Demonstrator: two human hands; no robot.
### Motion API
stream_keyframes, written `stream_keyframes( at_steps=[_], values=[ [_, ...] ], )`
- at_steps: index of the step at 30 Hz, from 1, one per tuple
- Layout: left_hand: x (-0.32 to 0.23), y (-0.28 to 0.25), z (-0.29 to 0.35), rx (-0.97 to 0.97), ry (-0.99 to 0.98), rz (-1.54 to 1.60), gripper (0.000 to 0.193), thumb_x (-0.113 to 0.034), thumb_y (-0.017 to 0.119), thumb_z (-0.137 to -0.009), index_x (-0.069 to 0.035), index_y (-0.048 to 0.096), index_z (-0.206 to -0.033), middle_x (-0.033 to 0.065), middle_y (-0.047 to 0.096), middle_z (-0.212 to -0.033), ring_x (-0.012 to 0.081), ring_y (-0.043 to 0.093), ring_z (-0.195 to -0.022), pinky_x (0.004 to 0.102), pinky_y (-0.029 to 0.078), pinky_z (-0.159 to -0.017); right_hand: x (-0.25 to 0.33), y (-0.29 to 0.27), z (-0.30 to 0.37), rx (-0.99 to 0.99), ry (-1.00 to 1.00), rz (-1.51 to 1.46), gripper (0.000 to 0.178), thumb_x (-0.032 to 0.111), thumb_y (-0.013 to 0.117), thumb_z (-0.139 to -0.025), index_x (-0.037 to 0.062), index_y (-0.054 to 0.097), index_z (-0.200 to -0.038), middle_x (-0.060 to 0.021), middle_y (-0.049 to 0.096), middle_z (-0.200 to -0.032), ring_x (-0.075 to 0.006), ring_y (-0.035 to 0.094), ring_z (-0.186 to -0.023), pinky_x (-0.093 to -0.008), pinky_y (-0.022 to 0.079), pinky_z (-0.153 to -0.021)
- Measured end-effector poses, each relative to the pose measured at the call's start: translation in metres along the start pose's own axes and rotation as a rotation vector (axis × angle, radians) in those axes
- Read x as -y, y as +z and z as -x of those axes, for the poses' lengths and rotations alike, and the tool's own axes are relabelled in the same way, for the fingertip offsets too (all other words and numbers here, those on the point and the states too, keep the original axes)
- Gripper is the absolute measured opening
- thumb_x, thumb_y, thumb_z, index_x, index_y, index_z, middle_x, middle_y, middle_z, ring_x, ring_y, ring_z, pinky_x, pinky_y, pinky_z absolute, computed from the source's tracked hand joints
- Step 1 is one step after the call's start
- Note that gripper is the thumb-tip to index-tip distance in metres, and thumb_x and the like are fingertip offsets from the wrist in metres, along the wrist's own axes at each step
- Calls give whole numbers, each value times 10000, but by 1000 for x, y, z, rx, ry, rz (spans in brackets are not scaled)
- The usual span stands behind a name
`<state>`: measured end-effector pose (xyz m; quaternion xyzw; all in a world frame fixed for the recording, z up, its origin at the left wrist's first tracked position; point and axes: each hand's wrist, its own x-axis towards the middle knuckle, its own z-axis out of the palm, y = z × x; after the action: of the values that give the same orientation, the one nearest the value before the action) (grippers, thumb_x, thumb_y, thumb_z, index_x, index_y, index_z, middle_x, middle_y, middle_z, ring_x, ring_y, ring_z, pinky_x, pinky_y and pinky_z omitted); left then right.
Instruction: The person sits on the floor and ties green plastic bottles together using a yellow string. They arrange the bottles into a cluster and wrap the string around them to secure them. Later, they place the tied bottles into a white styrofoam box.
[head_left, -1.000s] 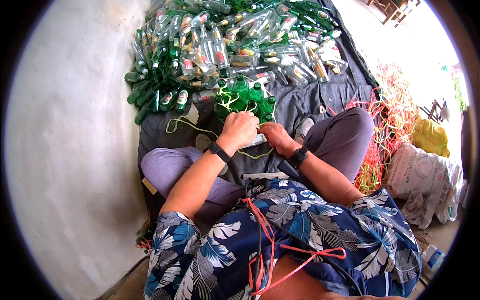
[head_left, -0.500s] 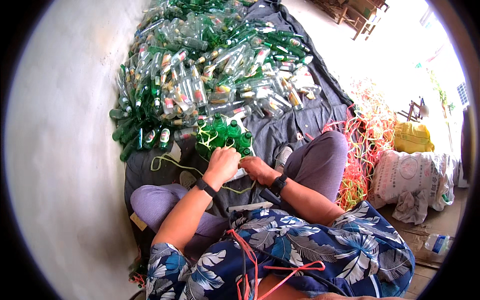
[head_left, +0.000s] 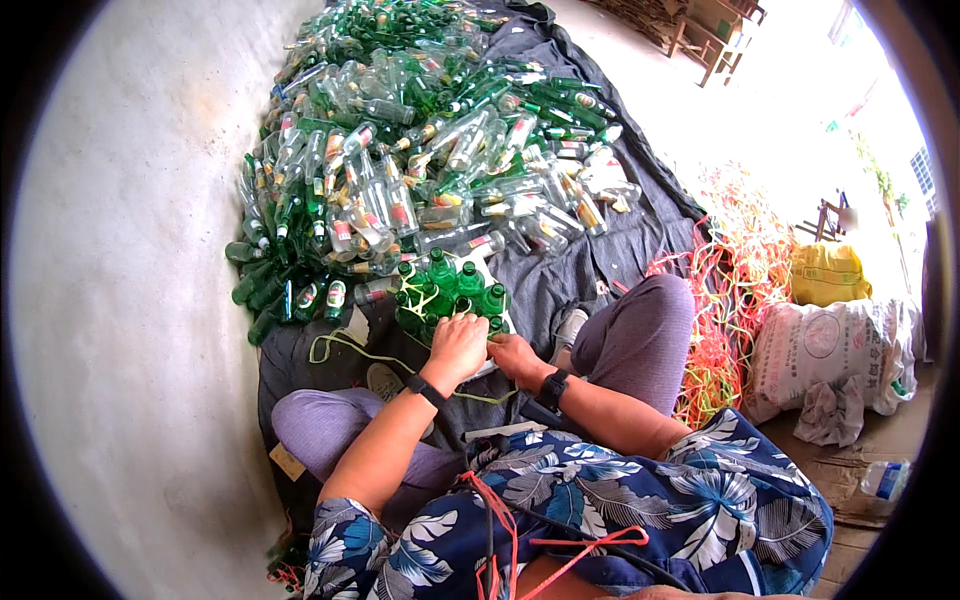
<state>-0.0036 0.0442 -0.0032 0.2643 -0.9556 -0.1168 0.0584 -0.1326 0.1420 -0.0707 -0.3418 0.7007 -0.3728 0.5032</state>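
With fingers point(head_left: 468, 322) of left hand point(head_left: 457, 347) and right hand point(head_left: 515, 359) curled close at near edge of green bottle cluster point(head_left: 440, 269), cannot tell whether pinching yellow strap point(head_left: 338, 339). Apparently laced but unfinished, with slack trailing leftward on dark sheet point(head_left: 640, 172), before heap of unbundled bottles point(head_left: 398, 200).

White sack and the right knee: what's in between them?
In the head view, a tangled heap of pink and yellow strips lies there.

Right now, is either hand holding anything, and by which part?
Can't be told: left hand and right hand are at the near side of the green bottles, any grip hidden.
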Motion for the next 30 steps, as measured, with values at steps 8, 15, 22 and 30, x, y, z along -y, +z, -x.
stream_keyframes(
  at_steps=[8,15,22,30],
  values=[
    [6,8,0,49,-20,44,93,-141,619,-826,-82,691,-835,120,723,-903,336,694,-931,501,496,-793,5,-3,2,1,37,82,458,409,585,-1009,-21,727,-946,-233,707,-821,-338,696,-798,-456,512,-738],
    [-3,1,-7,55,39,-46,142,-173,649,-794,-114,760,-727,98,715,-805,311,708,-866,476,497,-760,-4,-3,1,-2,21,-16,310,271,582,-1003,-5,695,-920,-50,610,-719,-146,533,-597,-358,398,-515],
    [6,-22,-5,24,235,-252,116,-213,673,-812,-137,754,-777,67,675,-827,274,676,-876,431,529,-729,11,-15,4,178,-7,20,327,283,563,-987,4,734,-974,-142,701,-848,-237,653,-766,-367,492,-671],
    [17,-35,-23,238,210,-79,155,-166,599,-848,-96,738,-840,170,708,-807,389,712,-767,503,579,-698,24,-22,6,246,-70,14,343,313,567,-995,16,738,-988,-81,615,-773,-181,565,-634,-364,452,-554]
  ],
)
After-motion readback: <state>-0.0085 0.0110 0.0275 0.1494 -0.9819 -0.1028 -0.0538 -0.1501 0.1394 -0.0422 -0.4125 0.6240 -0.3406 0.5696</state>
